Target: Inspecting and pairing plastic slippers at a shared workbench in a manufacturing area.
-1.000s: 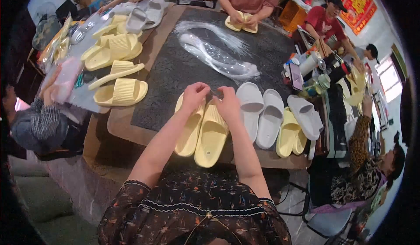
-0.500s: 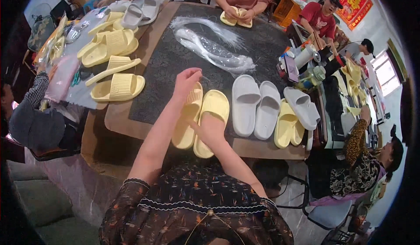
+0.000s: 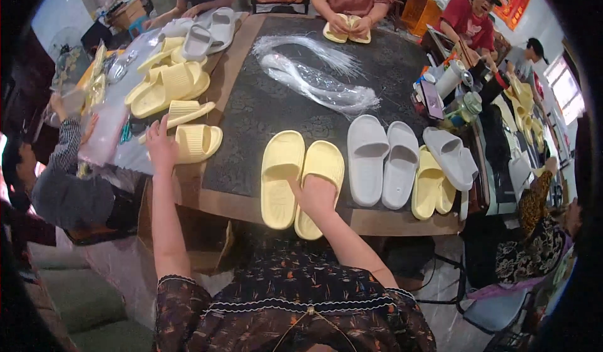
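Observation:
On the dark mat in front of me lies a pair of yellow slide slippers, the left slipper [image 3: 281, 157] and the right slipper [image 3: 325, 158], toes pointing away. My right hand [image 3: 318, 195] reaches into the right slipper, its fingers hidden under the strap. The thumb sticks out toward the left slipper's inner edge. My left hand [image 3: 162, 148] is stretched to the left side, fingers apart, over the heel end of another ribbed yellow slipper [image 3: 200, 142]. One more yellow slipper [image 3: 188, 111] rests on its side just beyond it.
Bundles of clear plastic strands [image 3: 314, 82] lie mid-table. Grey slippers [image 3: 368, 160] and a yellow pair [image 3: 428, 185] stand to the right, below a jar [image 3: 468, 107]. More yellow slippers [image 3: 166, 88] sit far left. Across the table a person holds yellow slippers [image 3: 347, 28]; others work around.
My left hand has left the toe of the left slipper, where it pinched a thin clear strand, and moved left to the other slippers. The right hand stays in its slipper. The view has shifted slightly.

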`<state>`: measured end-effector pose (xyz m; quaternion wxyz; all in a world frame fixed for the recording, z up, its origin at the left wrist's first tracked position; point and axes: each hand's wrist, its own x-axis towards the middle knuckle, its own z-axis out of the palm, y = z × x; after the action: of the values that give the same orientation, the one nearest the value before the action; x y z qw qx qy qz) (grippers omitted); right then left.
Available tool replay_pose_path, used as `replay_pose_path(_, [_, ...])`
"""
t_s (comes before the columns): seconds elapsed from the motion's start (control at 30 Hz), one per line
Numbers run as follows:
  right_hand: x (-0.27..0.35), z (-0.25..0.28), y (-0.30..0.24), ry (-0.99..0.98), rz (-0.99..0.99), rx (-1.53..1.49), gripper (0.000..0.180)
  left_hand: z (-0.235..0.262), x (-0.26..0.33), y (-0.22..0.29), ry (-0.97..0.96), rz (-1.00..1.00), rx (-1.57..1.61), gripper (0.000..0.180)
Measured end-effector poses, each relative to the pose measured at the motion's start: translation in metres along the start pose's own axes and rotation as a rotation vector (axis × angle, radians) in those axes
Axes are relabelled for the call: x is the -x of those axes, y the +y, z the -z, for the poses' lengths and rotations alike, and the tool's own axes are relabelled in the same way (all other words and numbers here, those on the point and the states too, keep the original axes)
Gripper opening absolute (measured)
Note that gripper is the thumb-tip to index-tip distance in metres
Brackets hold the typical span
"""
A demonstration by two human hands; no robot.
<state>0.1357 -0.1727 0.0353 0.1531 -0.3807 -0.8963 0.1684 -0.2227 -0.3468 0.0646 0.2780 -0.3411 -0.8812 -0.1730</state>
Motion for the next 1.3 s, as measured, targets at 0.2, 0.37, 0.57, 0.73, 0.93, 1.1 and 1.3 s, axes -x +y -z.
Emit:
replay_pose_path(0.2, [0.0,0.002,0.01,-0.04,-0.05,-0.216,0.042,0.002,-0.021,-0.005,-0.271,-0.259,0.057,0.05])
replay_pose_path(0.37, [0.027,0.027,0.009,0.074,0.082,-0.265,0.039,-0.007,-0.007,0.009,-0.369,-0.174,0.253,0.035])
replay_pose_path(0.57, [0.034,0.116,0.058,0.273,-0.047,-0.093,0.032,0.02,0.005,0.074,-0.439,-0.26,0.406,0.022])
replay_pose_path(0.73, [0.008,0.182,0.126,0.343,-0.235,0.16,0.037,0.052,0.034,0.161,-0.609,-0.101,0.57,0.011])
replay_pose_path(0.93, [-0.003,0.21,0.193,0.262,-0.486,0.236,0.031,0.061,0.059,0.21,-0.618,-0.272,0.685,0.025])
replay_pose_path(1.1, [0.029,0.19,0.178,0.444,-0.339,0.372,0.029,0.061,0.04,0.19,-0.351,-0.452,0.493,0.058])
replay_pose_path(1.3, [0.024,0.149,0.053,0.246,-0.08,-0.297,0.041,0.039,0.036,0.161,-0.719,-0.277,0.478,0.077])
